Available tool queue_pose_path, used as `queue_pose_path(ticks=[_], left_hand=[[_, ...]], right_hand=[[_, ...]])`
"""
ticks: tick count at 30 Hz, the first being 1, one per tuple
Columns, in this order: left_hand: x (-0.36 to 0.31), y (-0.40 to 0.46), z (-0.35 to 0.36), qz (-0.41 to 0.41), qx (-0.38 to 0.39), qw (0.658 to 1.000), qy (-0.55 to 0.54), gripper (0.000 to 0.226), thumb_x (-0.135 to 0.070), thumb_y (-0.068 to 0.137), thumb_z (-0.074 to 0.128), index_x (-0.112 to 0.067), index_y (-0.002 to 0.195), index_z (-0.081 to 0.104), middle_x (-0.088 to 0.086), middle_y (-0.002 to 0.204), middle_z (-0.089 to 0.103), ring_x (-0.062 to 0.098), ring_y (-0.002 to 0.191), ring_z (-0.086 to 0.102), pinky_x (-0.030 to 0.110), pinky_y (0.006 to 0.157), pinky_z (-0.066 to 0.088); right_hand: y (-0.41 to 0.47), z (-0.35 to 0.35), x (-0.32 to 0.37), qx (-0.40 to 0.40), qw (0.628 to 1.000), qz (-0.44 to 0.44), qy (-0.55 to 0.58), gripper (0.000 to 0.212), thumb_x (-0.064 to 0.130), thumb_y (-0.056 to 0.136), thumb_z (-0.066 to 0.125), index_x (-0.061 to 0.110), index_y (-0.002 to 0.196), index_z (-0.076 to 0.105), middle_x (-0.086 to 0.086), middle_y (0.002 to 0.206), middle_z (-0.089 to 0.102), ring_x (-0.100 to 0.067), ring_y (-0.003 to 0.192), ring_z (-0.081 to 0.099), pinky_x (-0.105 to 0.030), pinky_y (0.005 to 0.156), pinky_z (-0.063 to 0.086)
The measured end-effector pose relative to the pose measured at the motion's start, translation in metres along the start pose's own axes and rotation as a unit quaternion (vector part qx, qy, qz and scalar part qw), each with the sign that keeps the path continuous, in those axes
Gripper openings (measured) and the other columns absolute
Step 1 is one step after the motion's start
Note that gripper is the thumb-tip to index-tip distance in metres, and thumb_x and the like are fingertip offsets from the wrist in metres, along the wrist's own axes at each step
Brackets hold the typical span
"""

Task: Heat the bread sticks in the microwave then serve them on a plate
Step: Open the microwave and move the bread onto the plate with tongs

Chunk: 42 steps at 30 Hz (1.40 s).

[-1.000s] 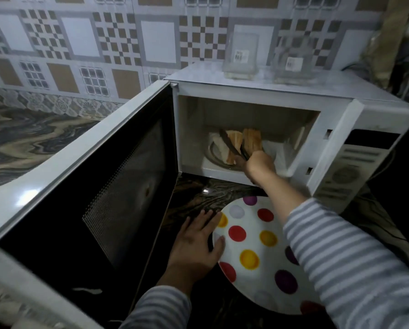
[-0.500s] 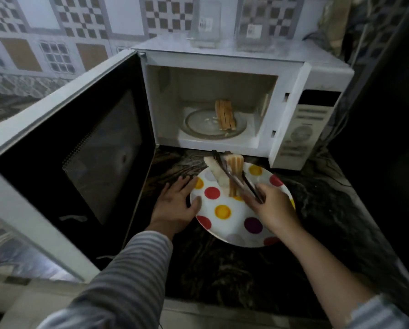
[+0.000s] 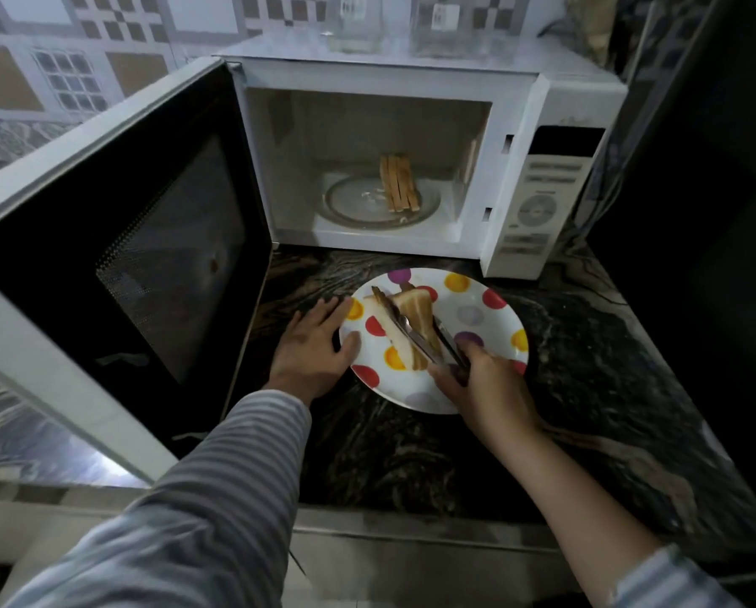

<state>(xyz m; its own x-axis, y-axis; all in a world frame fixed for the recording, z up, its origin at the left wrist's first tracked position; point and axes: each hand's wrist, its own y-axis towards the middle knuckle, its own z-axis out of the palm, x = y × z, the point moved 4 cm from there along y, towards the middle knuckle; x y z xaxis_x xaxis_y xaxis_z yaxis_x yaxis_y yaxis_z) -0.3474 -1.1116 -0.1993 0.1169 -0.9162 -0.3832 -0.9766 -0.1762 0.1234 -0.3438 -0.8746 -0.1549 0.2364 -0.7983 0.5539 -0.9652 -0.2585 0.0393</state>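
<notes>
Since half a second ago the right hand (image 3: 483, 379) has lowered the tongs (image 3: 415, 329) and their bread sticks (image 3: 418, 318) further onto the plate (image 3: 477, 309), so the sticks now lie across its left half. That hand comes in from the near right, forearm bare and angled toward the far left, fingers curled round the tong handles over the plate's near edge. Both tong arms are closed on the bread, one on each side of it. On the near left, the left hand (image 3: 315, 342) lies flat on the bench (image 3: 587, 366), fingers straight and spread, fingertips and thumb touching the plate's left rim; its striped sleeve (image 3: 218, 489) runs back toward the near edge. Behind the plate, the microwave (image 3: 556, 103) stands with its door (image 3: 117, 261) swung wide to the left. More bread sticks (image 3: 398, 182) lie inside on the glass turntable (image 3: 358, 204).
</notes>
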Motion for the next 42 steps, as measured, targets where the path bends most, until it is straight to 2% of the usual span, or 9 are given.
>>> queue_pose_path(ticks=[4,8,14,20,24,27,32,37,42], left_hand=[[-0.001,-0.001,0.0,0.004,-0.002,1.0,-0.003,0.086,-0.068,0.072,0.012,-0.033,0.15,0.024,-0.005,0.158,0.025,0.013,0.147,0.015,0.036,0.118,0.007],[0.0,-0.002,0.001,0.004,-0.001,1.0,-0.005,0.077,-0.064,0.08,0.019,-0.033,0.151,0.023,-0.006,0.158,0.023,0.011,0.147,0.012,0.035,0.118,0.005],[-0.001,-0.001,0.0,0.005,-0.011,1.0,-0.007,0.085,-0.068,0.073,0.01,-0.035,0.15,0.023,-0.008,0.158,0.023,0.01,0.147,0.012,0.034,0.118,0.005],[-0.002,-0.002,-0.002,0.011,-0.026,0.999,-0.017,0.082,-0.068,0.075,0.012,-0.037,0.15,0.022,-0.009,0.158,0.024,0.008,0.147,0.012,0.031,0.117,0.005],[-0.001,-0.002,-0.002,0.006,-0.02,1.0,-0.018,0.079,-0.068,0.076,0.011,-0.04,0.15,0.018,-0.012,0.158,0.02,0.006,0.146,0.009,0.029,0.117,0.001],[0.0,-0.001,-0.001,0.008,-0.022,1.0,-0.021,0.077,-0.067,0.078,0.013,-0.04,0.15,0.018,-0.012,0.158,0.021,0.006,0.146,0.009,0.028,0.116,0.0],[0.0,-0.001,-0.001,0.004,-0.024,1.0,-0.016,0.076,-0.068,0.078,0.013,-0.041,0.15,0.017,-0.014,0.158,0.02,0.003,0.146,0.008,0.024,0.115,-0.003],[-0.001,-0.001,-0.003,0.006,-0.023,1.0,-0.016,0.077,-0.067,0.078,0.014,-0.041,0.15,0.019,-0.012,0.158,0.021,0.004,0.146,0.009,0.026,0.116,0.0],[-0.001,-0.002,-0.004,0.003,-0.016,1.0,-0.016,0.078,-0.068,0.077,0.012,-0.041,0.15,0.017,-0.013,0.158,0.02,0.003,0.146,0.007,0.024,0.115,-0.003]], right_hand=[[0.0,-0.009,0.002,-0.007,1.0,-0.007,0.025,0.051,0.057,0.083,0.06,0.018,0.115,0.054,0.008,0.088,0.06,-0.015,0.085,0.059,-0.027,0.066,0.04],[0.013,-0.03,0.015,-0.029,0.997,-0.013,0.074,0.041,0.053,0.08,0.067,0.02,0.102,0.059,0.007,0.087,0.062,-0.016,0.081,0.06,-0.021,0.059,0.039],[0.094,-0.057,0.045,-0.075,0.995,0.009,0.061,0.06,0.058,0.08,0.062,0.01,0.116,0.058,-0.007,0.106,0.064,-0.025,0.092,0.061,-0.026,0.064,0.038],[0.18,-0.048,0.074,-0.043,0.997,0.062,-0.01,0.044,0.057,0.086,0.056,0.013,0.085,0.055,-0.002,0.078,0.054,-0.02,0.07,0.052,-0.028,0.058,0.038],[0.221,-0.032,0.081,-0.022,0.996,0.088,-0.012,0.053,0.061,0.083,0.057,0.01,0.093,0.063,-0.007,0.088,0.065,-0.029,0.079,0.063,-0.032,0.064,0.048],[0.24,-0.024,0.085,-0.017,0.995,0.094,-0.008,0.042,0.056,0.083,0.06,0.013,0.081,0.06,-0.008,0.095,0.07,-0.029,0.085,0.067,-0.029,0.062,0.046],[0.255,-0.019,0.087,-0.023,0.99,0.133,-0.032,0.036,0.031,0.09,0.057,0.007,0.116,0.062,-0.01,0.121,0.062,-0.032,0.111,0.059,-0.032,0.077,0.035],[0.263,-0.017,0.084,-0.044,0.989,0.138,-0.029,0.035,0.02,0.095,0.044,0.007,0.124,0.059,-0.014,0.131,0.057,-0.033,0.121,0.053,-0.037,0.095,0.04],[0.26,-0.014,0.074,-0.033,0.992,0.124,-0.013,0.039,0.038,0.094,0.056,0.005,0.115,0.062,-0.013,0.115,0.065,-0.032,0.104,0.062,-0.032,0.071,0.042]])
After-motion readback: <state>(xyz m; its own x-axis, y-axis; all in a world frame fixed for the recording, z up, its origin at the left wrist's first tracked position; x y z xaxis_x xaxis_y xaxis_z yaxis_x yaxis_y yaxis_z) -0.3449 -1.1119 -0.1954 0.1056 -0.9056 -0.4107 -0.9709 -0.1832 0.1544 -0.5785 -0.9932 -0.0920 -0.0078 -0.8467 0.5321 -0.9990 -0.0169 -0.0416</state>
